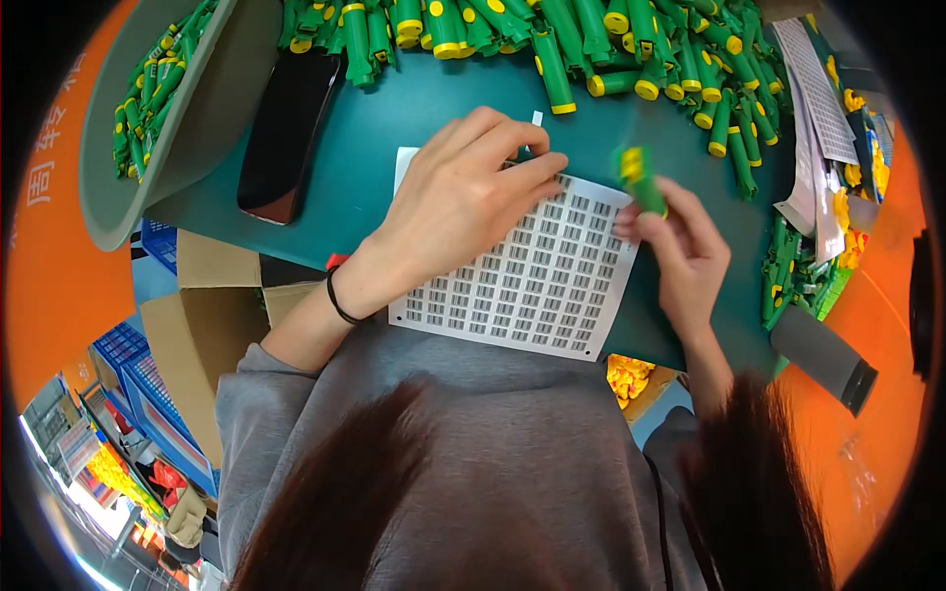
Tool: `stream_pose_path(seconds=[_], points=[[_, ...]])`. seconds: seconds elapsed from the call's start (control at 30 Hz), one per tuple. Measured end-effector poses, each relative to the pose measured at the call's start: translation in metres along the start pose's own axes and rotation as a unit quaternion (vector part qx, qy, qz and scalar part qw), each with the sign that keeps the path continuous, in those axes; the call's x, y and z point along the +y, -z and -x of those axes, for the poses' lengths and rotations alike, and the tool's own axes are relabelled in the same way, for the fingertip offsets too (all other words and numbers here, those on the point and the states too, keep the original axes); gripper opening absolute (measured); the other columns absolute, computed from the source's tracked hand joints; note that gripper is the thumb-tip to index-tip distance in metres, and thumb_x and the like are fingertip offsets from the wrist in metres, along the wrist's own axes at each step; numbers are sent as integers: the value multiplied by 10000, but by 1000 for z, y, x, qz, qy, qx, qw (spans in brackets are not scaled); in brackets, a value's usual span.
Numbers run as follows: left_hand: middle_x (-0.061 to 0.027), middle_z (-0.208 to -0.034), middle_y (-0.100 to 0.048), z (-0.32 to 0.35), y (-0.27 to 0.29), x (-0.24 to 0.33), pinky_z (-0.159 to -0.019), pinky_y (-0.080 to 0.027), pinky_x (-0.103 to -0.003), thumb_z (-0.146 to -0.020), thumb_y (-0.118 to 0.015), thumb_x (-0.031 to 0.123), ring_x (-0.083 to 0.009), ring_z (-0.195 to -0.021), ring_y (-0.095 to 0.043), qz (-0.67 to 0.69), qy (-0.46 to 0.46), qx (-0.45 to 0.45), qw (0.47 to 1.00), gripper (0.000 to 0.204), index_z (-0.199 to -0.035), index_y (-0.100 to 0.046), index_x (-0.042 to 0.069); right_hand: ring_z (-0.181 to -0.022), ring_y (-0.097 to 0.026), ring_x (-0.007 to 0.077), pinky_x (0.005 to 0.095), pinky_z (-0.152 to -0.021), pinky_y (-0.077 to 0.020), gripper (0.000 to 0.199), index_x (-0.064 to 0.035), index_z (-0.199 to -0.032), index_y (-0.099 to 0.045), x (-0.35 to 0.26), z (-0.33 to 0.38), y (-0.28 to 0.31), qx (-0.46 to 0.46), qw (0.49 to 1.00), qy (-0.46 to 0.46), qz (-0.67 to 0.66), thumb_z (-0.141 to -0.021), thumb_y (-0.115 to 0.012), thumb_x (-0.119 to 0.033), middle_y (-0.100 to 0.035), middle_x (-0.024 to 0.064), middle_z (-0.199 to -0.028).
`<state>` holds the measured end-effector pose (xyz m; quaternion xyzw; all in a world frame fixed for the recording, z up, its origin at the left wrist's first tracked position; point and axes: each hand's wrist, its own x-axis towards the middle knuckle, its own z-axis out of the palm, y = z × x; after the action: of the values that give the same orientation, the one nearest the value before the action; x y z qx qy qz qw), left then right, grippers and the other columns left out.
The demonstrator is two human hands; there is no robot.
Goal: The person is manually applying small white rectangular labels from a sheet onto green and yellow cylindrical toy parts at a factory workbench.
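Observation:
My left hand (463, 202) rests on a white sheet of small barcode stickers (537, 286) lying on the teal table (394, 118). Its fingertips pinch at a sticker near the sheet's top edge. A small white sticker (537, 118) sits just beyond the fingers. My right hand (685, 251) holds a green and yellow plastic piece (641, 179) upright at the sheet's right edge; the piece is blurred. A black band circles my left wrist.
A heap of green and yellow plastic pieces (611, 44) fills the table's far side. A black phone (286, 123) lies at the left beside a grey tray (187, 128) holding more pieces. More sticker sheets (818, 108) lie at right, and a grey roll (823, 357). Cardboard boxes (197, 335) stand below left.

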<state>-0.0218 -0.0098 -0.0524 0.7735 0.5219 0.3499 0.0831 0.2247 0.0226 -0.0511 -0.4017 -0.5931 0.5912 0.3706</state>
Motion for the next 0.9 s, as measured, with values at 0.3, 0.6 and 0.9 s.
stream_pose_path(seconds=[0.3, 0.6, 0.9], points=[[-25, -957, -656, 6, -14, -8, -752, -490, -335, -755, -756, 73, -219, -908, -603, 35, -29, 44, 998, 107, -844, -696, 74, -1149, -577, 197, 316, -982, -511, 314, 64, -1183, -649, 15, 10, -3, -7, 998, 34, 51, -870, -659, 100, -551, 141, -1263], [-81, -996, -696, -19, 14, 25, -824, -498, -305, -844, -734, 54, -170, -955, -631, 233, 98, -37, 967, 82, -905, -693, 17, -1070, -646, 203, 321, -959, -560, 353, 89, -1189, -580, 19, 8, -10, -41, 997, 35, -59, -852, -676, 126, -600, 131, -1182], [-86, -950, -715, -21, 4, 38, -776, -536, -274, -875, -722, 69, -141, -859, -671, 288, 176, -116, 934, 114, -936, -689, -22, -1136, -604, 209, 324, -990, -533, 375, 92, -1195, -587, 8, 12, -10, -29, 998, 39, -28, -835, -677, 148, -583, 145, -1245]])
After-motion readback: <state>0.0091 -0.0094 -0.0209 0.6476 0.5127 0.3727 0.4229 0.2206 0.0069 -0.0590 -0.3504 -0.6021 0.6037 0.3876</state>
